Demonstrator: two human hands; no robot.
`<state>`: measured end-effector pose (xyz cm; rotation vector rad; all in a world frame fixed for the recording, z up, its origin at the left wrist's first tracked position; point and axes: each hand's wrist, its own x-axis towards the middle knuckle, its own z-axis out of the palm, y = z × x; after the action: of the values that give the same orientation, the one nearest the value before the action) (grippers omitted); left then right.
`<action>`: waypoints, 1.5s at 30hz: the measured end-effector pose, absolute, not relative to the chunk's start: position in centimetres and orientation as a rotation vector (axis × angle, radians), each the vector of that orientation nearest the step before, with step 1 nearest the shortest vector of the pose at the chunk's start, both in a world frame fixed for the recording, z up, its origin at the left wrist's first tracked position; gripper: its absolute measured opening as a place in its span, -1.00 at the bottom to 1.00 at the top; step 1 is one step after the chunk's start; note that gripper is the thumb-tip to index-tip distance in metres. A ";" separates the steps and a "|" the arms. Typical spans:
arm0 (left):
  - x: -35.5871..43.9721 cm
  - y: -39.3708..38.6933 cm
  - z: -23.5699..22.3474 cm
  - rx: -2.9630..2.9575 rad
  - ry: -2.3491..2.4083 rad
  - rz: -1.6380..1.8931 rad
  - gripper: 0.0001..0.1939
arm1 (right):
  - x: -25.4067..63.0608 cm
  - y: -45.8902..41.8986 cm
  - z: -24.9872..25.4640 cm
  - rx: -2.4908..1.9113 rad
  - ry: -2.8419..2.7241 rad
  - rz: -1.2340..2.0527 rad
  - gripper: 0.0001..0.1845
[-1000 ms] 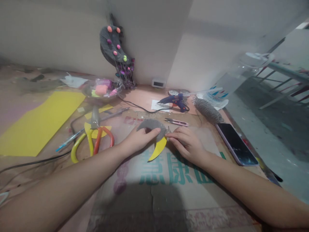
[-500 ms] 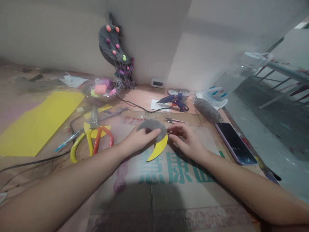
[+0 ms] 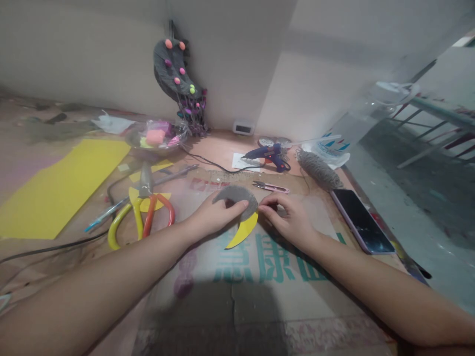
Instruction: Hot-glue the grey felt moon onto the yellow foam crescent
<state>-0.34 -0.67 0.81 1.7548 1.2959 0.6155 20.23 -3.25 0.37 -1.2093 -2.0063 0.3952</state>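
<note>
My left hand [image 3: 222, 213] is closed on a crescent cutout, its thumb pressed over the upper part. Grey yarn [image 3: 237, 194] covers that part in close wraps, while the lower tip [image 3: 243, 231] is bare yellow. At the crescent's right edge, the thumb and forefinger of my right hand [image 3: 287, 215] are pinched together where the grey meets the yellow. They appear to hold the yarn's thin strand, though it barely shows. Just beyond lie small pink-handled thread snips [image 3: 270, 187]. A grey yarn skein [image 3: 319, 168] rests farther right.
Red-and-yellow-handled pliers [image 3: 143, 212], a pen [image 3: 107, 213] and yellow sheet [image 3: 63, 188] lie left. Behind are a bowl [image 3: 135, 143], a blue glue gun [image 3: 269, 154] and a decorated grey crescent [image 3: 166, 69]. A phone [image 3: 361, 220] and clear bottle [image 3: 367, 116] stand right.
My right fingers have closed into a tighter pinch at the crescent's edge. More of the snips shows beyond that hand. My left hand keeps its hold with little movement.
</note>
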 end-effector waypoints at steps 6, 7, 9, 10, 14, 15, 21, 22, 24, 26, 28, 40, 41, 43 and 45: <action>-0.5 -0.6 0.7 1.712 1.359 0.573 -0.53 | 20.3 -3.1 0.3 -1.263 -1.964 0.453 -0.90; -0.5 -0.6 0.7 1.717 1.356 0.569 -0.53 | 20.3 -3.1 0.3 -1.261 -1.961 0.457 -0.90; -0.6 -0.5 0.6 1.738 1.338 0.571 -0.53 | 20.2 -3.0 0.2 -1.257 -1.960 0.461 -0.91; -0.6 -0.5 0.6 1.749 1.328 0.574 -0.53 | 20.2 -3.0 0.2 -1.257 -1.961 0.467 -0.91; -0.6 -0.6 0.6 1.765 1.315 0.572 -0.50 | 20.3 -3.1 0.1 -1.250 -1.955 0.500 -0.93; -0.6 -0.6 0.6 1.762 1.315 0.569 -0.49 | 20.4 -3.2 0.2 -1.239 -1.942 0.475 -0.93; -0.6 -0.5 0.9 1.738 1.312 0.551 -0.48 | 21.0 -3.7 0.6 -1.022 -2.036 0.194 -0.87; -0.6 -0.4 1.0 1.733 1.316 0.546 -0.48 | 21.0 -3.8 0.7 -0.983 -2.076 0.182 -0.85; -0.6 -0.4 1.1 1.723 1.323 0.539 -0.48 | 21.0 -3.9 0.6 -0.933 -2.134 0.168 -0.81; -0.6 -0.4 1.2 1.715 1.323 0.535 -0.48 | 21.0 -3.8 0.4 -0.924 -2.165 0.152 -0.80; -0.6 -0.4 1.2 1.710 1.321 0.530 -0.48 | 20.9 -3.7 0.2 -0.936 -2.185 0.136 -0.80; -0.6 -0.2 0.6 1.727 1.287 0.555 -0.48 | 20.8 -3.4 0.5 -1.072 -1.978 0.307 -0.88; -0.6 -0.2 0.6 1.732 1.271 0.564 -0.49 | 20.8 -3.3 0.4 -1.103 -1.980 0.314 -0.85; -0.6 -0.2 0.6 1.739 1.250 0.579 -0.50 | 20.8 -3.1 0.3 -1.131 -1.986 0.329 -0.84; -0.5 -0.2 0.5 1.741 1.254 0.582 -0.50 | 20.8 -3.0 0.1 -1.116 -1.994 0.325 -0.87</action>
<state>-0.53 -0.22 0.52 1.7411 1.2540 0.5817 20.77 -3.00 0.15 -1.1165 -1.9945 0.3254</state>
